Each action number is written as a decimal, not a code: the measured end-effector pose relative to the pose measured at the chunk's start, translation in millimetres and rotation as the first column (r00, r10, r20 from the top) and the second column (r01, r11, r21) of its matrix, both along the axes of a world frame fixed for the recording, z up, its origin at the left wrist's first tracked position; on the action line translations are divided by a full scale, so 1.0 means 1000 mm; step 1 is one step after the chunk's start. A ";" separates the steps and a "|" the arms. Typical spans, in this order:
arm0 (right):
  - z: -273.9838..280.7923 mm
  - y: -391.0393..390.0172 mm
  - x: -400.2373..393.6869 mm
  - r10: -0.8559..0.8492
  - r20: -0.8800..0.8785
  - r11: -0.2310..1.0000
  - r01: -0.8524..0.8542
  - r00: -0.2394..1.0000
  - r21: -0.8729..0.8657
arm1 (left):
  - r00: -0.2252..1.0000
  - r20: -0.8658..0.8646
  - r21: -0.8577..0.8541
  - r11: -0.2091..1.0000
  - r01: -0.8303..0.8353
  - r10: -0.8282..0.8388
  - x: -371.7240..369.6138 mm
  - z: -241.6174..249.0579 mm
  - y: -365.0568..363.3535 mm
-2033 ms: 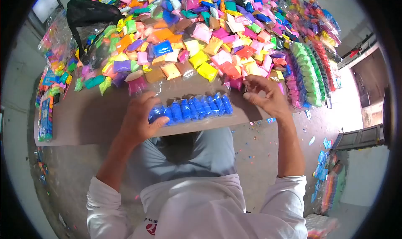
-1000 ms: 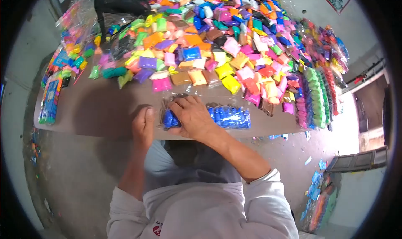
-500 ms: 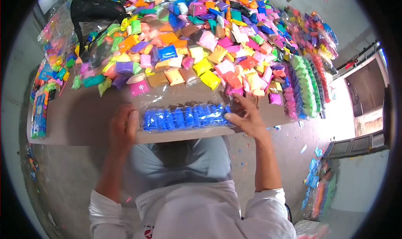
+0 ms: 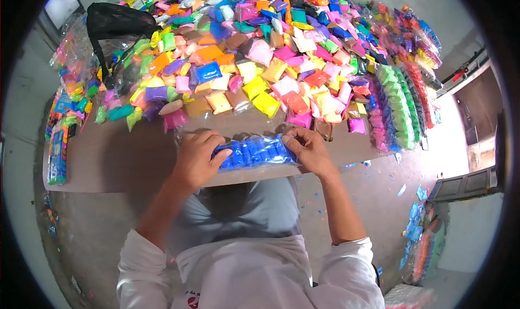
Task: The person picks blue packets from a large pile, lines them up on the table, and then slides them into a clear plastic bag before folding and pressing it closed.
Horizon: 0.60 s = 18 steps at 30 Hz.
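Observation:
A clear plastic bag of blue packets (image 4: 253, 151) lies lengthwise along the near edge of the table. My left hand (image 4: 199, 156) covers the bag's left end, its thumb and fingers closed around it. At the right end, my right hand (image 4: 307, 149) pinches the bag between thumb and fingers. Just beyond the bag spreads a large heap of small colourful packets (image 4: 260, 54); a dark pink one (image 4: 174, 119) and yellow ones (image 4: 265, 105) lie nearest.
A black bag (image 4: 122, 22) rests at the back left of the heap. Long bags of green packets (image 4: 395, 108) line the right side of the table (image 4: 119, 157). Another packed bag (image 4: 57, 152) stands at the left edge. Blue wrappers (image 4: 414, 222) lie on the floor.
My left hand has moved right onto the left end of the blue bag and closed on it. My right hand has shifted slightly left and its fingers have drawn together on the bag.

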State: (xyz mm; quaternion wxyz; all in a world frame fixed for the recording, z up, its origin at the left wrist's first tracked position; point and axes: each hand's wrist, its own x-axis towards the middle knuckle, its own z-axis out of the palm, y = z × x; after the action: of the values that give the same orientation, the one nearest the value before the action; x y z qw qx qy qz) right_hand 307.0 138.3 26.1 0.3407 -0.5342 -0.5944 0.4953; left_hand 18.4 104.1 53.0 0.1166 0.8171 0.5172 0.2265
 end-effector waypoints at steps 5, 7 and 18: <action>0.008 0.012 0.001 -0.088 0.144 0.972 0.054 0.986 0.230 | 0.998 0.044 -0.031 0.998 -0.050 0.051 -0.003 -0.003 -0.001; 0.034 0.014 -0.010 -0.203 0.301 0.890 0.047 0.932 0.454 | 0.998 0.058 -0.005 1.000 -0.026 0.026 -0.005 -0.010 0.001; 0.040 0.079 -0.095 0.231 0.840 0.730 -0.658 0.492 0.184 | 0.999 0.030 0.021 1.000 -0.014 0.013 -0.006 -0.005 0.001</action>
State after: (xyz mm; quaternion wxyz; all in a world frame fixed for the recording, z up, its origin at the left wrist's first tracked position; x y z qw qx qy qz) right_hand 212.4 217.1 65.9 0.0284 -0.4078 -0.9041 0.1246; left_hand 12.3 105.4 47.8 0.1141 0.8113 0.5185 0.2449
